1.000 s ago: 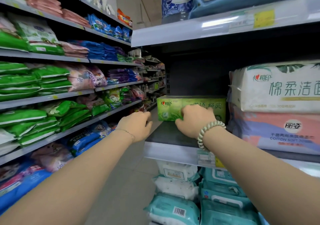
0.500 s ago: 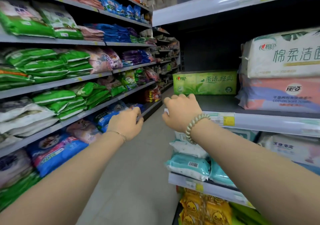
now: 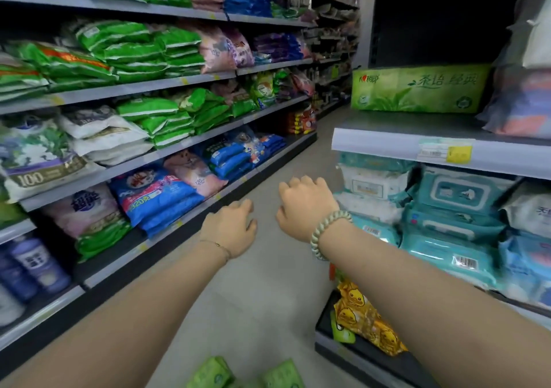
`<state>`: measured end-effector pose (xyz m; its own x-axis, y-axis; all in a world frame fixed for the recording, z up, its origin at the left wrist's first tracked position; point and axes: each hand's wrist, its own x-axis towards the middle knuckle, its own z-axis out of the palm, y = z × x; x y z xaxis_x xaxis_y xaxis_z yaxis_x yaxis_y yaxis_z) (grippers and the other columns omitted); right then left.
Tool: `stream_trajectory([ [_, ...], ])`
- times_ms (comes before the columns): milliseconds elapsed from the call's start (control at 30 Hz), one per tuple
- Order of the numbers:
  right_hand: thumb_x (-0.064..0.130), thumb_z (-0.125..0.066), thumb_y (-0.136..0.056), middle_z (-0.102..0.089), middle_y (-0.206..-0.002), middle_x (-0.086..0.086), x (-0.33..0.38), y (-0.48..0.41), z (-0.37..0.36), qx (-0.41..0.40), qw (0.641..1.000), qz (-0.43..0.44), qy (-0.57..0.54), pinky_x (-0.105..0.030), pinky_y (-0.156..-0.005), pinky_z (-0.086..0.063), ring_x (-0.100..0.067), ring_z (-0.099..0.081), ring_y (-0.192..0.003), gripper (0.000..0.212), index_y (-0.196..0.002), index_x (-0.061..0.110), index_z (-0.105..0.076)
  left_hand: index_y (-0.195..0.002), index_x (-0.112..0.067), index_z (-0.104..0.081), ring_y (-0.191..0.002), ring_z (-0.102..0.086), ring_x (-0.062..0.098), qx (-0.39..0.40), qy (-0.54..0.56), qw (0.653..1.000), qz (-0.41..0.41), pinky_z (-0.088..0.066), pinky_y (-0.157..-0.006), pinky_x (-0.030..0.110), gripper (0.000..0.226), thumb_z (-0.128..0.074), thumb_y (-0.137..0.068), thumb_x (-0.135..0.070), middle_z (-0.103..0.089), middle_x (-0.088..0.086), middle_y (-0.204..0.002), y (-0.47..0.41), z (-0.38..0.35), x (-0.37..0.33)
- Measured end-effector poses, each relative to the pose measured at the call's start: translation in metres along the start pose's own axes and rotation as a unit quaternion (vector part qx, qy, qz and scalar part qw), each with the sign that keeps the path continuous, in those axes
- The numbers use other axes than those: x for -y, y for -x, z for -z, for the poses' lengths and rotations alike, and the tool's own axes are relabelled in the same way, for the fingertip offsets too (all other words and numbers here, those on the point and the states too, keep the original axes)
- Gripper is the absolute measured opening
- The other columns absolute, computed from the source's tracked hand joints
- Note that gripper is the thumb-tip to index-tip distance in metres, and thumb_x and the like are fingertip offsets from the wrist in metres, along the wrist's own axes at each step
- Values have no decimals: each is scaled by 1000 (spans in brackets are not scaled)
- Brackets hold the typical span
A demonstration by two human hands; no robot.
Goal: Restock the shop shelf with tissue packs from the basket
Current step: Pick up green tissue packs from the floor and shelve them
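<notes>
Tissue pack in green wrapping (image 3: 417,89) lies lengthwise on the right-hand shelf (image 3: 387,146), set back from the front edge, its printed long face turned to the aisle. Just beside its right end sit a pink pack and a white pack (image 3: 518,104), blurred. Two more green packs (image 3: 211,372) show at the bottom edge of the view; what they rest in is cut off.

Both hands hang in the air over the aisle floor (image 3: 262,292), below the shelf and well apart from the green pack. The left hand (image 3: 229,229), with a thin chain at the wrist, has its fingers loosely curled and apart, holding nothing. The right hand (image 3: 304,205), with a pale bead bracelet (image 3: 325,235), is seen from the back, its fingers bent downward and empty.

Teal wipe packs (image 3: 447,238) fill the shelf below, and yellow duck-printed packs (image 3: 363,319) lie lower still. Green bags (image 3: 143,50) line the shelves across the aisle.
</notes>
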<state>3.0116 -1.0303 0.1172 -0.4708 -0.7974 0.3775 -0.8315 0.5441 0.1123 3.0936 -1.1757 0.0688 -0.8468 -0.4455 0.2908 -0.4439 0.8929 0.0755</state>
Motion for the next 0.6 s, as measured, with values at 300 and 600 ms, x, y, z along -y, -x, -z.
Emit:
stream_trajectory([
  [300, 32, -43, -92, -56, -115, -10, 52, 28, -66, 78, 994, 64, -38, -39, -87, -35, -30, -51, -107, 30, -114, 13, -50, -128, -22, -43, -109, -56, 26, 68, 6, 996, 58, -44, -88, 36, 35, -40, -97, -38, -53, 3, -127, 60, -57, 25],
  [600, 29, -44, -90, -55, -118, -11, 101, 59, -141, 150, 981, 105, -61, -39, -88, -37, -29, -50, -109, 35, -120, 11, -47, -126, -21, -42, -107, -58, 24, 146, 24, 983, 106, -46, -85, 37, 34, -38, -96, -38, -55, 1, -124, 126, -129, 56],
])
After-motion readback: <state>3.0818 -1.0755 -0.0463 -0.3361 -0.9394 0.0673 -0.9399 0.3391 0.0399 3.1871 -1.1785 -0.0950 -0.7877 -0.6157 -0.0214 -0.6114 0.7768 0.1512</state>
